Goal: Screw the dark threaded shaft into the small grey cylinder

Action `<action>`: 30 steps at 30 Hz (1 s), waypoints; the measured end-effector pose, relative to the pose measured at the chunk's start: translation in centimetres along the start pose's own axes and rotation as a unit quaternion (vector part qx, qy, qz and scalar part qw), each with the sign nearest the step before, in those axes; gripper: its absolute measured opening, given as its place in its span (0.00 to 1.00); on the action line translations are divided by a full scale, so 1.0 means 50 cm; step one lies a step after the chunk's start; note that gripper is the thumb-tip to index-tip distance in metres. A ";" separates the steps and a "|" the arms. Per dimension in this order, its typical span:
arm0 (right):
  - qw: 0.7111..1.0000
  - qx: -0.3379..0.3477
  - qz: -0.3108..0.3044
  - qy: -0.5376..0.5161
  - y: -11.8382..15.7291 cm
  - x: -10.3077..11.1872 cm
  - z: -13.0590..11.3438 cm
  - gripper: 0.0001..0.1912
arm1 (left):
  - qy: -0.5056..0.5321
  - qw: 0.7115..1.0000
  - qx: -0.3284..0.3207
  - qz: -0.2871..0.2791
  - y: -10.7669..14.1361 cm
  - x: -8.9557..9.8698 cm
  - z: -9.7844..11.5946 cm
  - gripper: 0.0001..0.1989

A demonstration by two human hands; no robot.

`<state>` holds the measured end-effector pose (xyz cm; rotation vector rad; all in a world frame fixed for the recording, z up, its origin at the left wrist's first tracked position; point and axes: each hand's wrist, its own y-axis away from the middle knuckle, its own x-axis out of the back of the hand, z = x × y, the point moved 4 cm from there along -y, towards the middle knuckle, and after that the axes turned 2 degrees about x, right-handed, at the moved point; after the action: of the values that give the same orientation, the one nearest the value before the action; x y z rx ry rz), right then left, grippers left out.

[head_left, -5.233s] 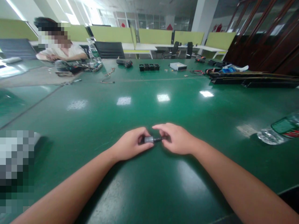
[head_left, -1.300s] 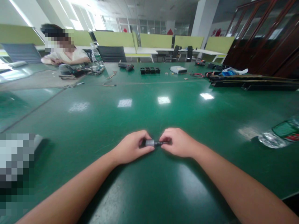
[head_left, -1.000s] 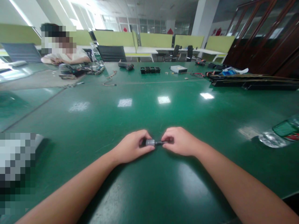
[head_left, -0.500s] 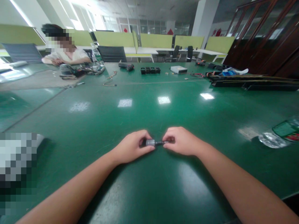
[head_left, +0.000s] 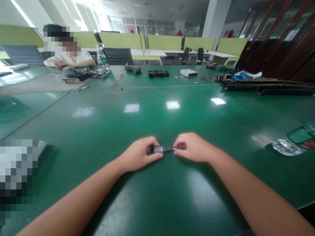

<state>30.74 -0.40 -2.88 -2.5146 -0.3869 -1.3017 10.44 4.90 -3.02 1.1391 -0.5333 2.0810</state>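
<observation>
My left hand [head_left: 142,152] is closed around a small grey cylinder [head_left: 158,149], thumb and fingers on its two sides. From the cylinder's right end a thin dark shaft [head_left: 168,149] sticks out, lying level just above or on the green table [head_left: 157,124]. My right hand [head_left: 190,147] pinches the far tip of that shaft between thumb and fingers. What lies inside the right fingertips is hidden.
A plastic bottle [head_left: 290,144] lies at the right; a pixelated box-like object [head_left: 17,167] is at the left. Across the back are a black part [head_left: 158,73], a white box [head_left: 188,72] and dark strips [head_left: 268,86]. A person [head_left: 71,59] sits at far left.
My right hand has slid slightly to the right along the shaft, so more of it shows. My left hand and the grey cylinder have stayed put.
</observation>
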 end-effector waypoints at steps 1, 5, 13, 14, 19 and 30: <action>1.000 0.000 -0.001 0.000 0.000 0.000 0.000 0.05 | -0.001 1.000 0.000 -0.002 0.000 0.000 0.000 0.16; 1.000 0.000 -0.004 0.005 0.002 0.005 0.003 0.05 | -0.003 1.000 0.000 -0.006 0.000 -0.001 -0.001 0.16; 0.999 -0.024 -0.018 0.044 0.012 0.033 0.020 0.05 | -0.001 1.000 -0.001 -0.011 0.000 -0.002 -0.004 0.16; 0.999 -0.026 -0.018 0.043 0.013 0.035 0.022 0.05 | -0.001 1.000 0.000 -0.011 0.000 -0.002 -0.004 0.16; 0.999 -0.023 -0.017 0.031 0.013 0.030 0.021 0.05 | -0.001 1.000 -0.003 -0.010 0.000 -0.003 -0.004 0.16; 0.999 0.047 0.025 0.006 -0.005 -0.005 -0.008 0.04 | -0.007 1.000 0.002 -0.008 -0.001 -0.004 -0.006 0.16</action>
<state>30.20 -0.33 -2.83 -2.4224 -0.3725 -1.2495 10.37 5.07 -3.35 1.1575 -0.5263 2.0623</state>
